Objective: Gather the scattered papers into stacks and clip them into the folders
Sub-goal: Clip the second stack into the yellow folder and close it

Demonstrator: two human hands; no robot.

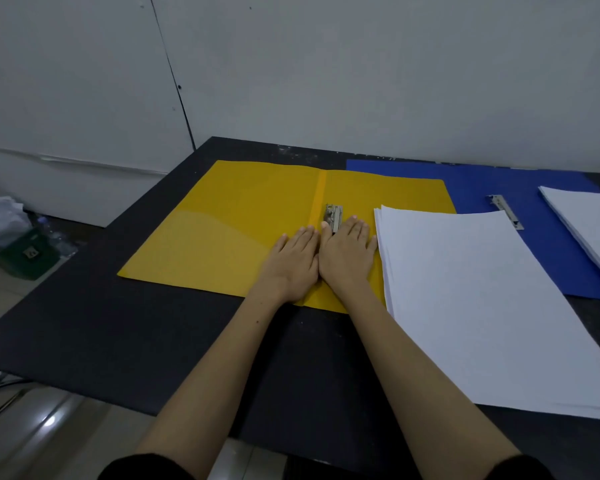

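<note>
Side by side, the left hand (297, 259) and right hand (347, 252) press flat, fingers straight, on an open yellow folder (222, 233). A paper stack (482, 299) lies just right of them on the tabletop (153, 341).

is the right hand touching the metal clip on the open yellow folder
Touching. In the head view, the right hand lies flat on the open yellow plastic folder, its thumb and forefinger overlapping the silver metal clip's lower end.

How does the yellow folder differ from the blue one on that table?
The yellow folder lies nearer the table's left side; the blue folder lies right of it, partly under its edge. Both hands, left hand and right hand, press flat on the yellow one; nobody touches the blue. The near paper stack overlaps both folders, while the far paper stack lies only on the blue. Both are open flat, each with a metal clip.
</note>
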